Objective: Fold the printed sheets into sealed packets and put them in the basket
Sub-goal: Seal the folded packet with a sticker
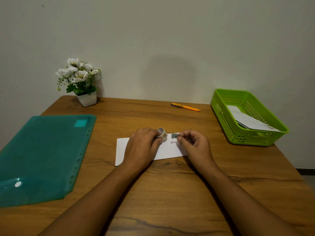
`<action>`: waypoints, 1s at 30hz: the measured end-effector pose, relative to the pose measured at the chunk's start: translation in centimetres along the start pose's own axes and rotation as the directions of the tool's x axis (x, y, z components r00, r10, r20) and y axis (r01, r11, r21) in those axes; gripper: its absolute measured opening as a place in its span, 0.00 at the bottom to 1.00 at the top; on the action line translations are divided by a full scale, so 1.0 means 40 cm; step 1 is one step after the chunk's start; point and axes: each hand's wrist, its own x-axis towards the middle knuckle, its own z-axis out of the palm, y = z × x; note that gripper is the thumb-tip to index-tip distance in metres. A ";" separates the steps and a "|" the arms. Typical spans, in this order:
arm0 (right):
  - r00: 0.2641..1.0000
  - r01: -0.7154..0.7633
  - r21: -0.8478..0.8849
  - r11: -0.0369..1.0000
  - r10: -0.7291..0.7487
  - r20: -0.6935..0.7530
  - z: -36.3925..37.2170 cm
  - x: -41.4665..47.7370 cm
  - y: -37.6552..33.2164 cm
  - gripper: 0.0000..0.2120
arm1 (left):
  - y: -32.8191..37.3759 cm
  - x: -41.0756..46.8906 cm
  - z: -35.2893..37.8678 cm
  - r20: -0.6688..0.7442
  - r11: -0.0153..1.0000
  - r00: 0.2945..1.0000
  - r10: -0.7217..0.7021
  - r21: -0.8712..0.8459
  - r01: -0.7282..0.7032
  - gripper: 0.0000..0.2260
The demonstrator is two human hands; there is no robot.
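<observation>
A folded white sheet (pixel 167 149) lies flat in the middle of the wooden table (pixel 170 193). Over it, my left hand (pixel 142 146) grips a small roll of patterned tape (pixel 162 133). My right hand (pixel 194 144) pinches a short grey piece of tape (pixel 174 136) just to the right of the roll, near the sheet's far edge. The green plastic basket (pixel 221 108) stands at the right of the table and holds folded white packets (pixel 248 121).
A teal plastic folder (pixel 42 155) covers the table's left side. A white pot of white flowers (pixel 80 82) stands at the back left by the wall. An orange pen (pixel 186 107) lies at the back, left of the basket.
</observation>
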 end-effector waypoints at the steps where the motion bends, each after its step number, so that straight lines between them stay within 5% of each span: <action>1: 1.000 -0.004 0.003 1.000 0.004 -0.005 -0.001 0.000 0.001 0.05 | -0.002 0.005 -0.001 0.000 1.000 1.000 -0.021 -0.009 0.021 0.09; 17: 1.000 0.028 -0.104 0.994 -0.026 0.013 0.005 0.007 0.014 0.05 | -0.134 0.305 0.021 0.059 0.937 0.961 -0.269 0.245 0.247 0.14; 21: 1.000 0.007 -0.059 0.998 -0.008 -0.028 0.002 0.014 0.021 0.06 | -0.028 0.265 0.021 -0.050 0.969 0.971 -0.233 0.073 0.236 0.22; 25: 0.988 -0.008 0.099 0.995 0.024 -0.155 -0.006 0.017 0.016 0.10 | 0.101 0.135 0.035 0.112 0.992 0.994 0.020 -0.123 -0.006 0.17; 30: 0.938 -0.180 0.349 0.920 0.268 -0.221 -0.029 0.030 -0.017 0.05 | 0.091 0.059 0.070 0.181 0.983 0.979 -0.090 -0.143 0.117 0.14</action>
